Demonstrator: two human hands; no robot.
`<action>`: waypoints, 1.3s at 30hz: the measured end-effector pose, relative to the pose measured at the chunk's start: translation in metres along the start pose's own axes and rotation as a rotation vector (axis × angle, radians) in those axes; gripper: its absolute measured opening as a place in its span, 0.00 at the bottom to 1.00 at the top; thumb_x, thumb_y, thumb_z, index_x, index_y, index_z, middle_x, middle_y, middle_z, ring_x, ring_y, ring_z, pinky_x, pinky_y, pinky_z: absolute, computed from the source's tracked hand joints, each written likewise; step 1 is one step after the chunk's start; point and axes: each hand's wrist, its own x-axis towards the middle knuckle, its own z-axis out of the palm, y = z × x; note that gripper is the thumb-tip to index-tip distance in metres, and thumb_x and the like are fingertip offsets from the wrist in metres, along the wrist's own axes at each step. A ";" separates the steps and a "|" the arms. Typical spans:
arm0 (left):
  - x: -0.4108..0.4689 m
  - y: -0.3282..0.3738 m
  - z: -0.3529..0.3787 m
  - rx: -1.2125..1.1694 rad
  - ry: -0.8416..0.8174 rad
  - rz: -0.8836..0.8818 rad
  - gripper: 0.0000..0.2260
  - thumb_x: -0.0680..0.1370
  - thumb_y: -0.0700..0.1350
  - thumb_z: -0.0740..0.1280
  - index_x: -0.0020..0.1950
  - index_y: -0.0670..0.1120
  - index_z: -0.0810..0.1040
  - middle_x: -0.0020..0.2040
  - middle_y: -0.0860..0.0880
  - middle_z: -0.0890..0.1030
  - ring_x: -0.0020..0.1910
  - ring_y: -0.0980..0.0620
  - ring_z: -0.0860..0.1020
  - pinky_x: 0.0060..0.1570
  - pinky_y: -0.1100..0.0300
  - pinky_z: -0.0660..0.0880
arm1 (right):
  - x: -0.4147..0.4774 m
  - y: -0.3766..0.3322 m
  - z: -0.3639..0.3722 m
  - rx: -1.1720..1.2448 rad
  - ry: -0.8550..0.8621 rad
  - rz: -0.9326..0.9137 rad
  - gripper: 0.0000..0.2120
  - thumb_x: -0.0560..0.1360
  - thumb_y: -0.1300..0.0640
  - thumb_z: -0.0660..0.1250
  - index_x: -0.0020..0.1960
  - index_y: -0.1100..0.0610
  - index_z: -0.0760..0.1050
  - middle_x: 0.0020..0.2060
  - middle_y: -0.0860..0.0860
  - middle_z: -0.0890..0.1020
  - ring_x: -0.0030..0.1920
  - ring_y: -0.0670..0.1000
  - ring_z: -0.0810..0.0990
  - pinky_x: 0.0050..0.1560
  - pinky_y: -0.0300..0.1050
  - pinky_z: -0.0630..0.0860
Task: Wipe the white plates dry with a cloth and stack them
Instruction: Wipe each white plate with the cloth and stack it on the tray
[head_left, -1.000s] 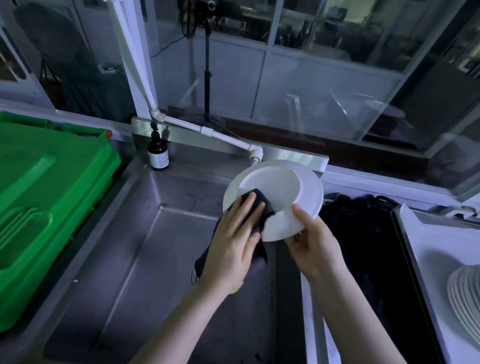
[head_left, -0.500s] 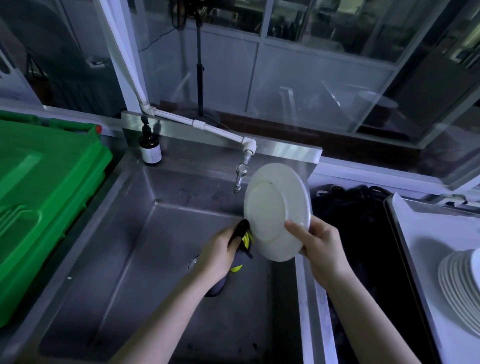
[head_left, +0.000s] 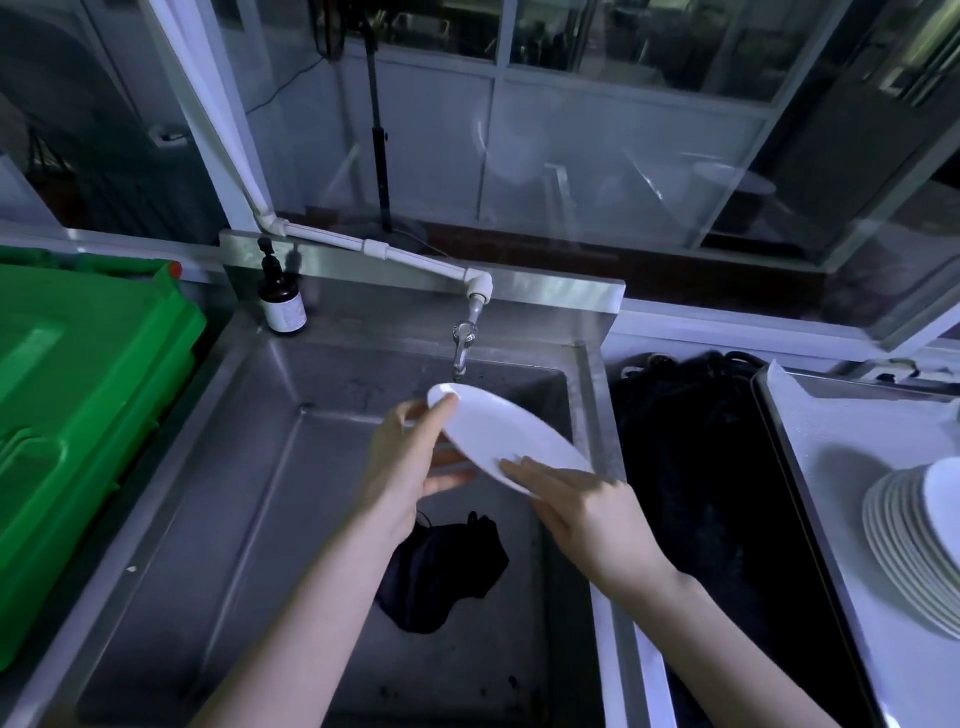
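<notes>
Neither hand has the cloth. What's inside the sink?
A dark cloth lies on the sink floor, partly covered by the left forearm. The plate, left hand and right hand hide the floor beneath them.

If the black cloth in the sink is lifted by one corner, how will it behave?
Probably floppy: the black cloth lies crumpled in folds on the sink floor, so it should droop. Likely light and unbreakable, being soft fabric.

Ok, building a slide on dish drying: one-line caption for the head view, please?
Left hand and right hand hold a white plate over the sink, dark cloth lying inside.
</notes>
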 end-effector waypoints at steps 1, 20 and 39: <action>-0.001 -0.002 0.002 -0.003 0.020 0.001 0.12 0.76 0.45 0.72 0.58 0.45 0.76 0.53 0.43 0.82 0.46 0.46 0.84 0.36 0.52 0.81 | -0.002 0.000 0.000 -0.055 0.022 -0.034 0.27 0.62 0.70 0.80 0.59 0.54 0.84 0.51 0.53 0.87 0.43 0.54 0.87 0.25 0.43 0.79; -0.042 -0.041 0.146 0.031 -0.207 0.020 0.16 0.76 0.35 0.66 0.60 0.52 0.80 0.54 0.51 0.84 0.50 0.49 0.83 0.36 0.56 0.79 | -0.096 0.131 -0.107 0.553 0.432 1.039 0.13 0.73 0.59 0.74 0.44 0.40 0.79 0.34 0.47 0.82 0.37 0.50 0.82 0.49 0.56 0.81; -0.064 -0.180 0.440 0.490 -0.472 0.112 0.15 0.75 0.33 0.69 0.55 0.51 0.79 0.41 0.52 0.86 0.40 0.58 0.82 0.37 0.67 0.75 | -0.298 0.337 -0.198 0.304 0.669 1.356 0.06 0.67 0.58 0.70 0.39 0.60 0.76 0.26 0.54 0.66 0.33 0.50 0.63 0.33 0.46 0.60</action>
